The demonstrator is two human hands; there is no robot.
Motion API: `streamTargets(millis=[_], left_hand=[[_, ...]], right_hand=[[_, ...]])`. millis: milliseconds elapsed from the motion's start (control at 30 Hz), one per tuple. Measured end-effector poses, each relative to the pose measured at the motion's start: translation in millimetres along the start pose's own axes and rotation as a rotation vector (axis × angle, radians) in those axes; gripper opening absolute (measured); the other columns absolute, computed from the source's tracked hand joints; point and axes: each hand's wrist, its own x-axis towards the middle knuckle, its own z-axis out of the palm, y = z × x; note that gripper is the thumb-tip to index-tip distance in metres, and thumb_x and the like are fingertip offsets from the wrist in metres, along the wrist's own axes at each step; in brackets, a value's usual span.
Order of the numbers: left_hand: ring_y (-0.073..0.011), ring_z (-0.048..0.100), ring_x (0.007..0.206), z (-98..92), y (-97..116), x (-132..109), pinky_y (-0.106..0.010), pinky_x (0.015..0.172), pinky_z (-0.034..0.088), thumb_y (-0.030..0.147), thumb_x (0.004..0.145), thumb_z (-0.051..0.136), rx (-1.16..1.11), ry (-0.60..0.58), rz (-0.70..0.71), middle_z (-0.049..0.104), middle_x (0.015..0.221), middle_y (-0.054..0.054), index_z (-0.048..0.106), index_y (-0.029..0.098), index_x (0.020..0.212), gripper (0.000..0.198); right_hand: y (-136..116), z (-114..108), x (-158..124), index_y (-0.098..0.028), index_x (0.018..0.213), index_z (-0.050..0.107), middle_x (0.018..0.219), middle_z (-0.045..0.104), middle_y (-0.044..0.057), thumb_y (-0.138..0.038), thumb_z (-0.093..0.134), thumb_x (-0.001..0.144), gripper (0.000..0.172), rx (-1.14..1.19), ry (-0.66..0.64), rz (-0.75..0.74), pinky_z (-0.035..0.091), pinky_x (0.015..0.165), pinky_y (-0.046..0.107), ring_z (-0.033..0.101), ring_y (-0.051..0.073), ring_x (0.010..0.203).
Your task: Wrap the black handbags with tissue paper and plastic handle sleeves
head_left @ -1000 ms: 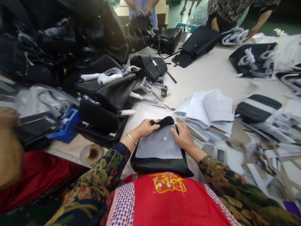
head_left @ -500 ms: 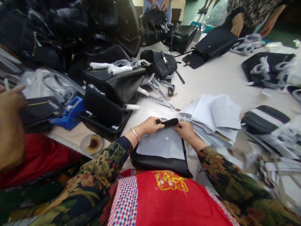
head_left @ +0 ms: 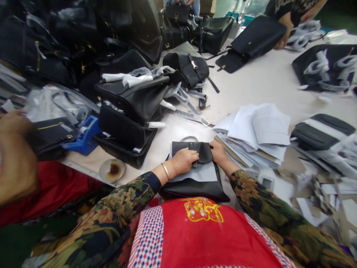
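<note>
A flat black bag (head_left: 195, 188) lies on the table right in front of me, with a sheet of grey paper (head_left: 205, 173) laid over its front. Its black flap (head_left: 202, 149) is folded down over the top of the paper. My left hand (head_left: 182, 160) presses flat on the flap, fingers stretched out. My right hand (head_left: 219, 152) holds the flap's right edge, fingers curled on it. A metal bangle circles my left wrist.
A stack of white and grey paper sheets (head_left: 255, 132) lies to the right. Black handbags (head_left: 131, 100) are piled at left and behind. A blue tape dispenser (head_left: 83, 136) and a small dish (head_left: 112, 169) sit at left. Another person's hand (head_left: 281, 39) holds a bag at the far side.
The flap, held up at the bag's top edge before, has come down over the grey paper. My left hand moved onto it and now presses it flat.
</note>
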Motion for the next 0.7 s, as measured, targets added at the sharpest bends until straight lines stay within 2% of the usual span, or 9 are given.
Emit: streamTargets(millis=[67,133,233,300,333,467,533,600,700], left_hand=[[-0.0238,0.063,0.115,5.4,1,-5,-0.045,0.11,0.041,0.003,0.079,0.052,0.037,-0.019,0.031,0.068,0.123,-0.01,0.068,0.019,0.111,0.038],[-0.0232,0.062,0.118,7.1,-2,-7,-0.045,0.112,0.039,0.002,0.08,0.05,0.017,-0.003,0.045,0.068,0.123,-0.01,0.067,0.019,0.11,0.038],[-0.022,0.061,0.117,6.9,-8,-6,-0.04,0.109,0.043,0.005,0.083,0.051,-0.04,0.054,0.058,0.068,0.12,-0.01,0.067,0.018,0.11,0.034],[-0.0212,0.062,0.113,6.7,-10,-3,-0.036,0.103,0.047,0.008,0.085,0.052,-0.066,0.081,0.058,0.068,0.116,-0.01,0.067,0.017,0.11,0.031],[-0.0207,0.063,0.11,6.5,-9,-3,-0.036,0.101,0.048,0.009,0.086,0.052,-0.067,0.082,0.063,0.069,0.115,-0.009,0.067,0.017,0.111,0.03],[-0.0211,0.06,0.115,-0.1,1,-13,-0.037,0.104,0.046,0.008,0.088,0.051,-0.002,0.143,0.065,0.068,0.118,-0.008,0.065,0.018,0.112,0.03],[-0.0237,0.057,0.119,-9.0,8,-26,-0.039,0.105,0.046,0.013,0.09,0.053,0.076,0.262,-0.073,0.066,0.119,-0.01,0.064,0.017,0.112,0.025],[-0.0263,0.057,0.115,-19.4,13,-41,-0.041,0.101,0.047,0.019,0.092,0.055,0.172,0.368,-0.313,0.065,0.113,-0.012,0.063,0.017,0.109,0.019],[-0.0256,0.061,0.1,-29.8,15,-58,-0.039,0.091,0.05,0.021,0.088,0.06,0.218,0.386,-0.636,0.064,0.1,-0.01,0.062,0.018,0.105,0.017]], right_hand=[[-2,-12,-6,-0.014,0.084,0.07,0.087,0.068,0.011,-0.018,0.053,0.079,0.019,-0.022,-0.003,-0.019,0.048,0.08,0.035,0.06,0.024,0.086],[-10,-29,-15,-0.01,0.11,0.068,0.115,0.065,0.018,-0.016,0.058,0.076,0.036,-0.109,0.031,-0.103,0.046,0.093,0.042,0.057,0.031,0.108],[-34,-51,-28,-0.011,0.139,0.05,0.143,0.049,0.021,-0.015,0.063,0.077,0.063,-0.248,-0.042,-0.414,0.038,0.107,0.05,0.043,0.036,0.131],[-51,-54,-35,-0.012,0.141,0.049,0.139,0.054,0.019,-0.016,0.061,0.083,0.059,-0.278,-0.186,-0.591,0.04,0.106,0.048,0.047,0.034,0.13],[-59,-52,-38,-0.011,0.139,0.049,0.135,0.058,0.019,-0.017,0.058,0.087,0.054,-0.296,-0.243,-0.622,0.043,0.103,0.045,0.052,0.032,0.125],[-77,-41,-40,-0.006,0.129,0.057,0.117,0.067,0.02,-0.014,0.046,0.095,0.036,-0.409,-0.335,-0.501,0.05,0.087,0.037,0.065,0.028,0.103],[-78,-42,-37,-0.011,0.119,0.063,0.111,0.07,0.016,-0.014,0.045,0.096,0.029,-0.408,-0.367,-0.453,0.049,0.084,0.033,0.066,0.025,0.099],[-78,-47,-33,-0.016,0.112,0.065,0.108,0.071,0.012,-0.014,0.047,0.095,0.025,-0.373,-0.369,-0.393,0.048,0.082,0.03,0.067,0.022,0.097],[-78,-53,-26,-0.018,0.109,0.067,0.103,0.073,0.01,-0.017,0.048,0.096,0.024,-0.33,-0.351,-0.298,0.047,0.081,0.029,0.069,0.021,0.093]])
